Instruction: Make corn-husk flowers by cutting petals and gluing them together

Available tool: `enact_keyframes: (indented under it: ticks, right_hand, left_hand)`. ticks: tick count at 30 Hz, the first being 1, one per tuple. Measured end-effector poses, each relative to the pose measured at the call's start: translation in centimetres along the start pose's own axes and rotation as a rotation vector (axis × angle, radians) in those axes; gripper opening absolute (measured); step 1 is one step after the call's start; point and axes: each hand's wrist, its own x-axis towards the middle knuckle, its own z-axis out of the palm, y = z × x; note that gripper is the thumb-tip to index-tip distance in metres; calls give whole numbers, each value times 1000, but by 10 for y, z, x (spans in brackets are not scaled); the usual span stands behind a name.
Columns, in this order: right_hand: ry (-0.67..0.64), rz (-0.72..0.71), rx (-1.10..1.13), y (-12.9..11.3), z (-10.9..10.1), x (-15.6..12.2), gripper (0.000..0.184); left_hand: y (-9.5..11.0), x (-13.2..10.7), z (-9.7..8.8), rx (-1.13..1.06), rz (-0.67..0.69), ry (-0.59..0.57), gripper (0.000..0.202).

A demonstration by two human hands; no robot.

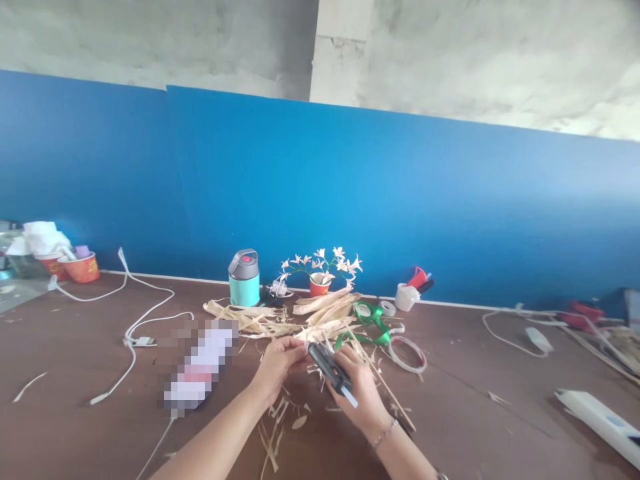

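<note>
My right hand (357, 383) is wrapped round a black glue gun (327, 367), with a pale stick jutting from its rear end. The gun's front end points toward the fingertips of my left hand (280, 367). Those fingers are pinched together; whatever they hold is too small to make out. Dried corn husks (327, 310) lie just beyond both hands, and small husk scraps (273, 440) are scattered below them. A thin wooden stick (387, 387) slants past my right hand. Green ribbon (377, 327) lies beyond it.
Pale flowers stand in a red cup (320, 285) by the blue partition (300, 180). A turquoise flask (245, 280) is to its left, a white cup (407, 297) to its right. A clear tape roll (407, 355), white cables (133, 327) and a blurred-out object (203, 367) lie on the brown table.
</note>
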Motion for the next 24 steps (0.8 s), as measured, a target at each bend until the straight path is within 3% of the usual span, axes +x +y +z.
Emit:
enact_keyframes:
  ticks: [24]
  right_hand:
    - [13,15,-45,0,1,1,12]
  left_hand:
    - [2,-2,3,-5,-19,17,24]
